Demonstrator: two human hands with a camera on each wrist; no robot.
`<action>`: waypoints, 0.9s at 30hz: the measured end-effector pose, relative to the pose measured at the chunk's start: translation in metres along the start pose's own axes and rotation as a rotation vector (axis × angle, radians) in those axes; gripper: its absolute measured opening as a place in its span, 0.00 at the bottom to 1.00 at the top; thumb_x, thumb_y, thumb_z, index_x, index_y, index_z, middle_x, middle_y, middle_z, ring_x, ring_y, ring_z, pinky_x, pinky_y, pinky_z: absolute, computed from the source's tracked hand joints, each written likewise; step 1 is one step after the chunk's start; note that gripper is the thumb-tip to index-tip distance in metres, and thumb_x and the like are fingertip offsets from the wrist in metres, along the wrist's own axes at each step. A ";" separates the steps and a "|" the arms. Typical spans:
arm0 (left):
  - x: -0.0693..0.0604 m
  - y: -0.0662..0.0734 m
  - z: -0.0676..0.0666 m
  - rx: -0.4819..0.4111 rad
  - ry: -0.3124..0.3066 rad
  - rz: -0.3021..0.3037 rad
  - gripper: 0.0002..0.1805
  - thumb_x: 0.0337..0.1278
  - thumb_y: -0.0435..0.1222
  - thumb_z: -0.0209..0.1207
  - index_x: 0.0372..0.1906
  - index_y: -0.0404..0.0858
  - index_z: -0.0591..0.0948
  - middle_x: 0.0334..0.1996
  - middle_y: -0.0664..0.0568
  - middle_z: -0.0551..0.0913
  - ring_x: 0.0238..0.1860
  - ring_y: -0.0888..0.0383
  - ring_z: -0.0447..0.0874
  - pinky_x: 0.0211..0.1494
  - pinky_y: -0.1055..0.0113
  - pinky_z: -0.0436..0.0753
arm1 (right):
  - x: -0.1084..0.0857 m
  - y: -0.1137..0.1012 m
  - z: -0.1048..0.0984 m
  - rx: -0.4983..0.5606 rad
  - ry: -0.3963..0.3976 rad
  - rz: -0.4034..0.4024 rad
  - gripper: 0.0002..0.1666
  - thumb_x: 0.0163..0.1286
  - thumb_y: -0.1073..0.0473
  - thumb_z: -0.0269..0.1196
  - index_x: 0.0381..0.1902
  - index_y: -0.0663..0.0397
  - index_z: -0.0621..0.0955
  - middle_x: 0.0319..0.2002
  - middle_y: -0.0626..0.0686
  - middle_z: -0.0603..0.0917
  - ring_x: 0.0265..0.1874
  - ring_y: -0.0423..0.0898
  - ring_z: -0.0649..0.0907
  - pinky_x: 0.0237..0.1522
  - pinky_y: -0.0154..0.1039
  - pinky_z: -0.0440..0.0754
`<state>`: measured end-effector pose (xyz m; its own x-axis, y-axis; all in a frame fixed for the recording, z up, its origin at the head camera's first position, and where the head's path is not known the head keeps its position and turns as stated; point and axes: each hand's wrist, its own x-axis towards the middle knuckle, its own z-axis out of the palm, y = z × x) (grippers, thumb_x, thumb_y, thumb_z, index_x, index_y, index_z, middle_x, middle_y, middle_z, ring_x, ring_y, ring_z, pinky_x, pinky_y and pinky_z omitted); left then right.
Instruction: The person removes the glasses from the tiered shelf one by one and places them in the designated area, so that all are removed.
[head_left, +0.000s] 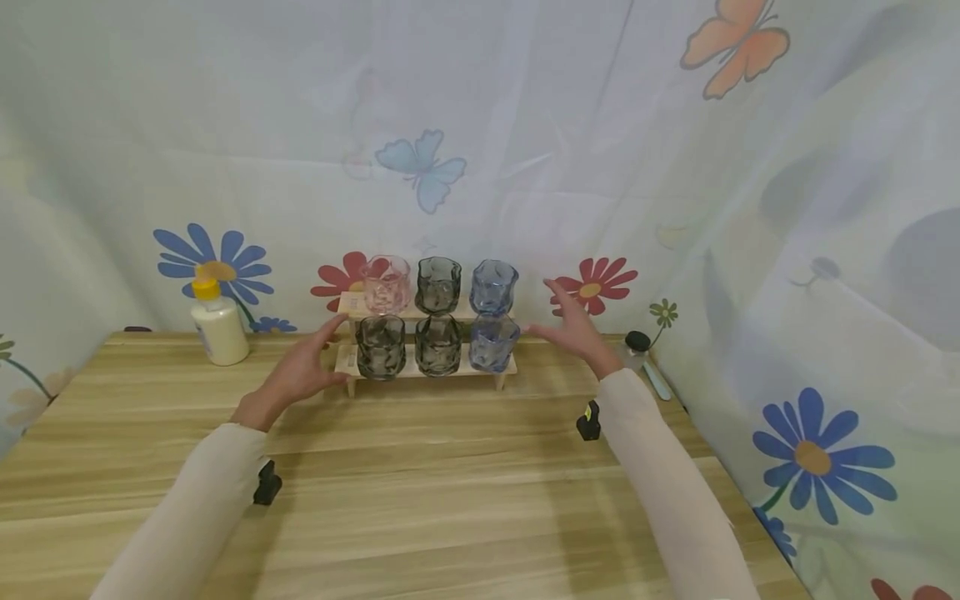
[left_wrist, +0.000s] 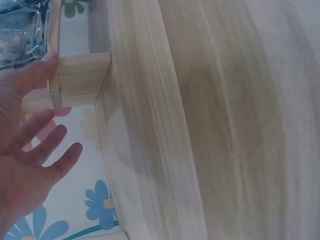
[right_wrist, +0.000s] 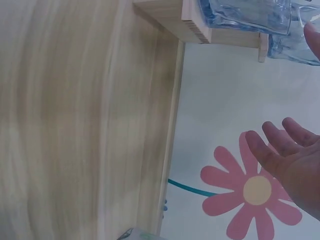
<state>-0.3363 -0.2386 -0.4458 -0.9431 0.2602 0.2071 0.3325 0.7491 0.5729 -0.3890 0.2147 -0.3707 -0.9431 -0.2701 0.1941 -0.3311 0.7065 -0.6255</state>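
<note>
A two-tier wooden rack [head_left: 348, 362] holds several wavy glass cups near the table's back edge. Its upper row has a pink cup [head_left: 386, 287], a dark grey cup [head_left: 438, 287] and a blue cup [head_left: 493, 287]. Below stand two dark grey cups [head_left: 381, 348] and another blue cup [head_left: 495, 343]. At the rack's left end is my left hand [head_left: 300, 371], its thumb against the lower shelf's end in the left wrist view and its fingers spread. My right hand [head_left: 576, 329] holds nothing beside the right end, thumb pointing toward the lower blue cup; contact cannot be told.
A cream-coloured bottle with a yellow cap [head_left: 220, 325] stands at the back left of the wooden table [head_left: 420, 483]. To the right, behind my right wrist, are a black-lidded jar [head_left: 637, 343] and a light-blue handled item [head_left: 657, 382]. A flowered curtain [head_left: 525, 150] hangs behind.
</note>
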 end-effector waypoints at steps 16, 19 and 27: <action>0.004 0.003 -0.006 -0.053 -0.039 -0.034 0.56 0.50 0.36 0.74 0.79 0.41 0.50 0.59 0.27 0.77 0.56 0.28 0.78 0.57 0.35 0.76 | 0.035 -0.034 0.008 0.002 -0.040 -0.027 0.57 0.61 0.49 0.73 0.79 0.46 0.53 0.75 0.65 0.62 0.69 0.66 0.71 0.66 0.61 0.72; 0.005 0.003 -0.006 -0.064 -0.041 -0.041 0.56 0.51 0.36 0.74 0.79 0.42 0.49 0.59 0.27 0.76 0.55 0.29 0.79 0.56 0.36 0.78 | 0.040 -0.039 0.010 0.009 -0.052 -0.029 0.57 0.61 0.49 0.73 0.80 0.45 0.53 0.76 0.64 0.60 0.70 0.66 0.70 0.66 0.61 0.72; 0.006 0.002 -0.003 -0.079 -0.037 -0.057 0.56 0.50 0.34 0.74 0.79 0.42 0.49 0.59 0.27 0.77 0.52 0.30 0.82 0.54 0.39 0.80 | 0.051 -0.047 0.016 0.046 -0.065 -0.009 0.58 0.60 0.49 0.74 0.79 0.44 0.54 0.76 0.62 0.61 0.69 0.65 0.71 0.65 0.60 0.74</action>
<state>-0.3415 -0.2372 -0.4404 -0.9595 0.2421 0.1438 0.2765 0.7132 0.6442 -0.4210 0.1575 -0.3438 -0.9353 -0.3198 0.1512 -0.3366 0.6732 -0.6584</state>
